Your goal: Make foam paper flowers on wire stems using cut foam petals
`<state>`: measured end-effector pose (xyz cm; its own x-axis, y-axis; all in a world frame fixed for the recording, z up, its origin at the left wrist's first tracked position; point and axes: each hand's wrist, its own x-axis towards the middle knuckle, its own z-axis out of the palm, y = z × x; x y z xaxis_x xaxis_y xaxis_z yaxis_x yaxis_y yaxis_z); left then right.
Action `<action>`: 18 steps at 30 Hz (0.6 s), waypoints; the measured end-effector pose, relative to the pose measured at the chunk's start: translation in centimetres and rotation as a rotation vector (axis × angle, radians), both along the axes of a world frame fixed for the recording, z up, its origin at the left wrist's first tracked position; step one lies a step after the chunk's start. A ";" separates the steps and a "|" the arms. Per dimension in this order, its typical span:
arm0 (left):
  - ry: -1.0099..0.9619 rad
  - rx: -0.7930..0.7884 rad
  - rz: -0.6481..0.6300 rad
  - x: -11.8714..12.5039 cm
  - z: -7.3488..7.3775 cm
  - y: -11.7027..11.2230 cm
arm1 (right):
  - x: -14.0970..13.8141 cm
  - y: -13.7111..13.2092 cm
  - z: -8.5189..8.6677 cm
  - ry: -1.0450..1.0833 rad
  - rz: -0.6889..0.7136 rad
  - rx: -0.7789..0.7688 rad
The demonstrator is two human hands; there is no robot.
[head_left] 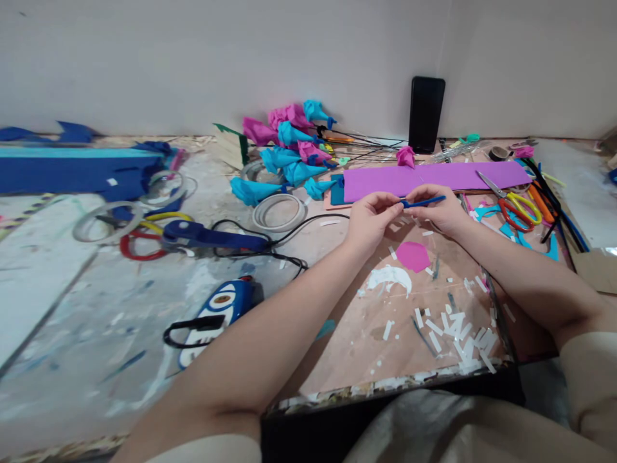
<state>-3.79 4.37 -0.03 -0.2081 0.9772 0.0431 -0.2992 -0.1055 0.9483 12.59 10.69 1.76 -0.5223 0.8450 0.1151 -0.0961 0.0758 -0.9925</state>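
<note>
Both my hands meet over the board, just in front of a folded purple sheet (434, 179). A thin dark-blue strip (427, 202) runs between their fingertips, its free end pointing right; whether it is paper or fabric I cannot tell. My left hand (371, 218) pinches the strip's left end. My right hand (441, 209) has its fingers closed around the strip near its middle. Below them a pink round piece (413, 256) lies flat on the board (347, 347). A white curved scrap (389, 280) and several short white strips (463, 331) lie closer to me.
Blue and pink paper flowers (294, 154) on dark stems lie at the back. A black phone (427, 114) leans against the wall. Scissors (515, 206) rest at right, another pair (142, 244) at left among tape rolls (278, 212) and a black cord (318, 222).
</note>
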 end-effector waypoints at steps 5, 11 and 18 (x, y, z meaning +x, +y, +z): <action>-0.055 0.013 -0.057 -0.1 0.0 0.2 | -0.1 -0.1 0.0 -0.053 -0.050 0.105; -0.082 0.025 -0.087 -0.2 -0.3 0.4 | 0.1 0.0 -0.1 -0.180 -0.092 0.333; -0.093 0.004 -0.106 -0.4 -0.2 0.3 | 0.3 -0.1 -0.1 -0.242 -0.145 0.390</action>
<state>-4.15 4.71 -0.25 -0.1074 0.9937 0.0326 -0.3951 -0.0727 0.9157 12.89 10.62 1.69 -0.4531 0.8290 0.3279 0.1728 0.4425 -0.8799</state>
